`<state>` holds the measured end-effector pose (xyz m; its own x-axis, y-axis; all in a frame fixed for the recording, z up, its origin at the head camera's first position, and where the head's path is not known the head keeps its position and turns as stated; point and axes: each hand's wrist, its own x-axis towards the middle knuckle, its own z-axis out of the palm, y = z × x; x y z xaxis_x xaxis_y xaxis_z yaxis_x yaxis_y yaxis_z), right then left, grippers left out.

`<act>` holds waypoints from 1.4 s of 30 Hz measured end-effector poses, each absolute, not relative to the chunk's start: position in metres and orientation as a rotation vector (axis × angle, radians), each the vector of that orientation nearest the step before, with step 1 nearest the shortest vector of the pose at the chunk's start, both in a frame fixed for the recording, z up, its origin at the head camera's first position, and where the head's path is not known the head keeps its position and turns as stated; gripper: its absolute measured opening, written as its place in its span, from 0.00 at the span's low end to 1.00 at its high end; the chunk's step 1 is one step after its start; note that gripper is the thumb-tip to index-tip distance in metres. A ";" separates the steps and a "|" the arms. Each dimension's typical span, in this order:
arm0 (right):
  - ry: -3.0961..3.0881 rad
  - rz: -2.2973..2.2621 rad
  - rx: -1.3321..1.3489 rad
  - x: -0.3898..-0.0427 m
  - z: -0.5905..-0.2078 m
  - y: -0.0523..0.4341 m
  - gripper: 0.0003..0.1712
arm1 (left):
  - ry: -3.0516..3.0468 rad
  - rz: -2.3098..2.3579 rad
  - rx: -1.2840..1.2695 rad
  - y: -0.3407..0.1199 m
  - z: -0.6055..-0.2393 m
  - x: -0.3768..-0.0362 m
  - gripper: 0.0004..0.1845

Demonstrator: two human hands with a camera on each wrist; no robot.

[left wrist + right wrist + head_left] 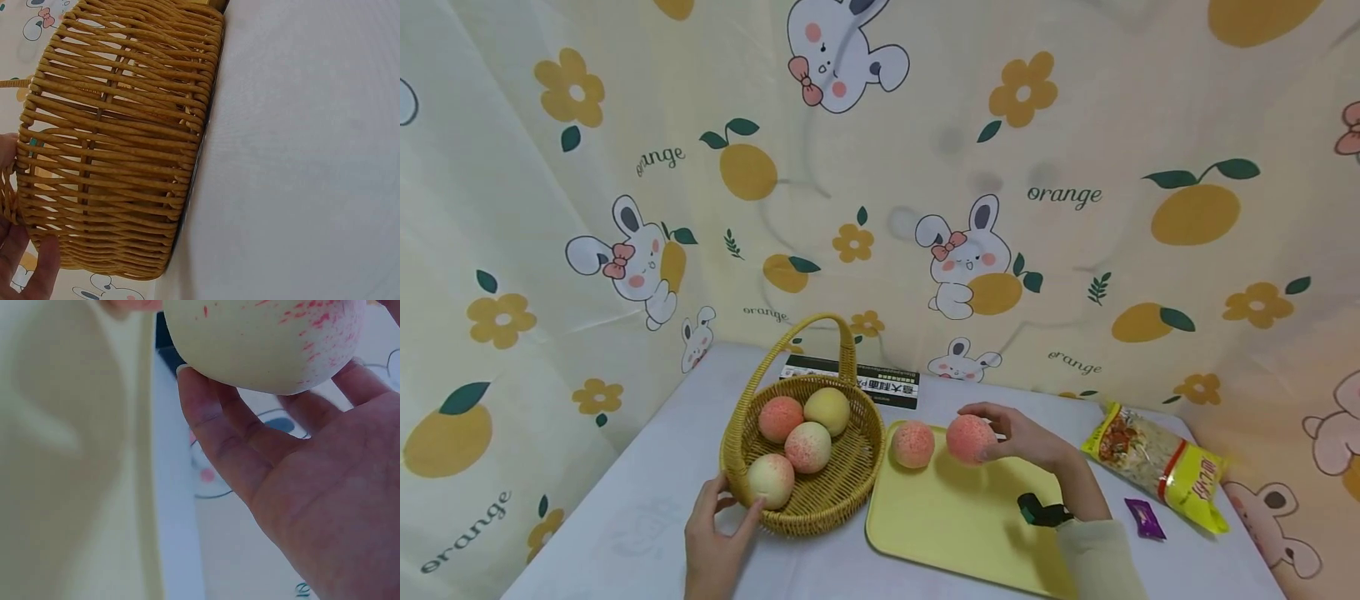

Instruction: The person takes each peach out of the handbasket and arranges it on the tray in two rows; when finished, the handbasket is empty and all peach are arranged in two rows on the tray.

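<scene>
Our right hand (1026, 437) curls its fingers (215, 419) round a pink-speckled peach (970, 438), holding it just above the far end of the yellow tray (955, 517), beside a second peach (913, 443) lying there. Our left hand (715, 533) rests with relaxed fingers against the near wall of the wicker basket (119, 144), which stands left of the tray toward the table's (312, 156) middle and holds four peaches.
</scene>
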<state>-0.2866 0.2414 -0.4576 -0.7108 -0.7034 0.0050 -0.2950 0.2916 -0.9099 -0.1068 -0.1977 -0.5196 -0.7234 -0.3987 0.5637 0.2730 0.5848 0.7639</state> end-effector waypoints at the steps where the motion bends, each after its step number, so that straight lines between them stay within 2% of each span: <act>1: 2.171 -1.400 -0.889 -0.287 -0.460 0.243 0.37 | -2.080 -1.163 0.103 -0.198 -0.519 -0.107 0.28; 12: 2.199 -1.401 -0.702 -0.291 -0.487 0.250 0.42 | -2.054 -1.173 0.078 -0.197 -0.519 -0.108 0.28; 18: 2.117 -1.466 -0.723 -0.293 -0.500 0.254 0.40 | -2.042 -1.171 0.053 -0.198 -0.520 -0.109 0.28; 29: 2.019 -1.509 -0.728 -0.296 -0.513 0.255 0.43 | -2.031 -1.163 0.029 -0.200 -0.522 -0.109 0.28; 42: 1.961 -1.531 -0.713 -0.296 -0.514 0.254 0.43 | -2.042 -1.161 0.024 -0.201 -0.522 -0.108 0.29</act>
